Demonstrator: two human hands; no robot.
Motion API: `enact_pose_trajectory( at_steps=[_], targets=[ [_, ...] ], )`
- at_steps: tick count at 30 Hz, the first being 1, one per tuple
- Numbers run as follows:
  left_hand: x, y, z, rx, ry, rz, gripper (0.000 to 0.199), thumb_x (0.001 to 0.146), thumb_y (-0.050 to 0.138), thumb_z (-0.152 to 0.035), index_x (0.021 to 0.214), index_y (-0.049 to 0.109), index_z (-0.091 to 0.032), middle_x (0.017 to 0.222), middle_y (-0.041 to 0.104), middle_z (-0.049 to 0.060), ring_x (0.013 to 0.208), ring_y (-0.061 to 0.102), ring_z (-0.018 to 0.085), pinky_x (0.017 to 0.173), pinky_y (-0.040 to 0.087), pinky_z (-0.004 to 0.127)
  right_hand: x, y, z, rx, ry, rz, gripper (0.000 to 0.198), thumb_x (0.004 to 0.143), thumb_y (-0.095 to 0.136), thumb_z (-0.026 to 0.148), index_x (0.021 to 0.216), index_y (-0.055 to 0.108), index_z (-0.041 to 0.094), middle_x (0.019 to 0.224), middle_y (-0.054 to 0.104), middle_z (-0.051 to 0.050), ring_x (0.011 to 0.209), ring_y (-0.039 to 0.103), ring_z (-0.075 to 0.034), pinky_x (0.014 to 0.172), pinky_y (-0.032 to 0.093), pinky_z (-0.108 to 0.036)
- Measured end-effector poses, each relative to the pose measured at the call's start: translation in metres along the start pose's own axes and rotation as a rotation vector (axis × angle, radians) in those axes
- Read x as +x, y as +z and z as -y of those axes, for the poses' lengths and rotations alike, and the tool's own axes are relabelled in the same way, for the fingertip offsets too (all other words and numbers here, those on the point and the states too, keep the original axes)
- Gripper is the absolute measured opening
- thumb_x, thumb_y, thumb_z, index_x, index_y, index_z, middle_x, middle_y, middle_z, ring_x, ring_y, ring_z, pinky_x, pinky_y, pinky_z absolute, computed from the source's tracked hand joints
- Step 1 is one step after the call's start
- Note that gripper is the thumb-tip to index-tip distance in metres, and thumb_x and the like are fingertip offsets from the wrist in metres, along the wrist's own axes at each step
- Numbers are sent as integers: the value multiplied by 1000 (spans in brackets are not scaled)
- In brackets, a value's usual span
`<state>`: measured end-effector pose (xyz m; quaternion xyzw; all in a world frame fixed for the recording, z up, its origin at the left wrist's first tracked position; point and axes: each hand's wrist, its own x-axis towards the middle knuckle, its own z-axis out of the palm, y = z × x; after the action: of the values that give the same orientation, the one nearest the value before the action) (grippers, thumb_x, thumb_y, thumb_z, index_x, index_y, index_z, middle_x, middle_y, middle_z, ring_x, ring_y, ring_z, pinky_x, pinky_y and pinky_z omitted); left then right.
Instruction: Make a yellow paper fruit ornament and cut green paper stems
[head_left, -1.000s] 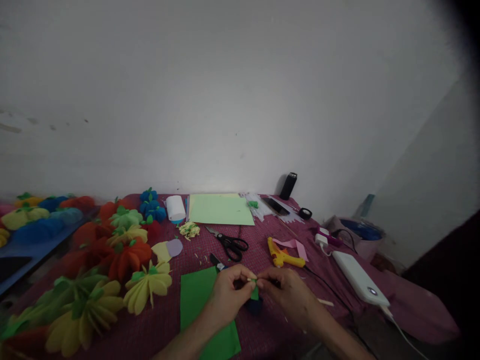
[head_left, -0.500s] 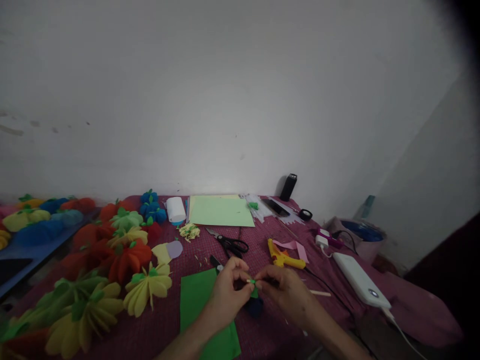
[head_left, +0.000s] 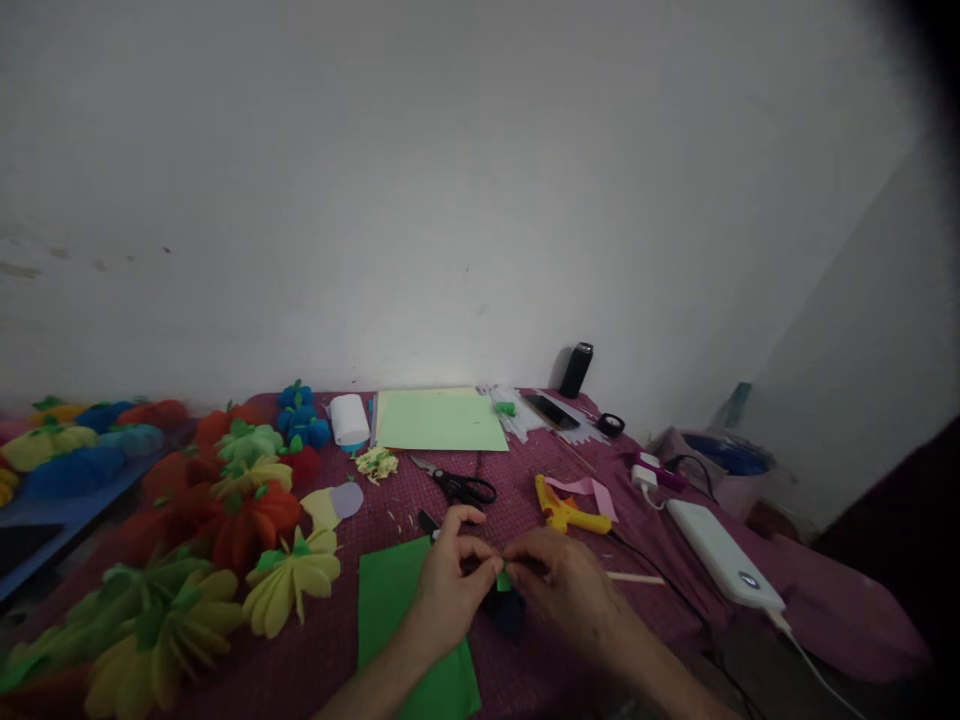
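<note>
Fingertips of my left hand [head_left: 454,575] and my right hand [head_left: 559,580] meet over the table, both pinched on a small green paper piece [head_left: 503,580]. Most of that piece is hidden by the fingers. Just below it lies a dark blue item [head_left: 506,612], partly covered and too dark to make out. Under my left forearm are green sheets [head_left: 390,590]. Black-handled scissors [head_left: 463,488] rest beyond my left hand. Past my right hand lies a yellow glue gun [head_left: 566,515] beside a pink strip [head_left: 600,497].
Several colourful paper pumpkins [head_left: 292,580] crowd the left side. Pale green sheets [head_left: 442,420], a white roll [head_left: 349,420] and yellow scraps [head_left: 376,463] sit toward the wall. At right are a phone [head_left: 551,411], a black cylinder [head_left: 577,370], a white power bank [head_left: 724,553] and cables.
My fingers have shifted slightly on the green paper piece, with the two hands closer together. A pale stick near my right hand shows more now. The view has moved a little.
</note>
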<state>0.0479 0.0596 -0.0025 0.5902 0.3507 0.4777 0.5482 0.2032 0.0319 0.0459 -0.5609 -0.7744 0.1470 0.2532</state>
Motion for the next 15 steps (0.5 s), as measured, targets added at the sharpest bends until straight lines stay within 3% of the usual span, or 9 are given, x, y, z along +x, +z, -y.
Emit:
enact_pose_trajectory(
  at_steps=[5, 11, 15],
  targets=[
    [-1, -1, -1, 87, 24, -33, 38, 75, 55, -16, 107, 36, -21, 69, 62, -4, 65, 57, 13, 63, 41, 24, -2, 0, 1, -24, -60, 33, 21, 84, 52, 17, 96, 67, 22, 88, 67, -3, 82, 58, -17, 74, 40, -27],
    [-1, 1, 1, 98, 23, -61, 39, 73, 56, -15, 106, 37, -21, 68, 63, -4, 66, 60, 14, 63, 42, 24, -3, 1, 0, -119, -96, 36, 20, 87, 49, 17, 91, 68, 21, 83, 65, -3, 81, 56, -16, 72, 40, -25],
    [1, 1, 1, 14, -68, -39, 39, 68, 60, -16, 100, 39, -20, 64, 64, -3, 58, 57, 12, 56, 39, 22, -3, 2, 2, -222, -103, 18, 18, 87, 50, 16, 83, 67, 20, 78, 64, -2, 77, 55, -16, 67, 37, -26]
  ],
)
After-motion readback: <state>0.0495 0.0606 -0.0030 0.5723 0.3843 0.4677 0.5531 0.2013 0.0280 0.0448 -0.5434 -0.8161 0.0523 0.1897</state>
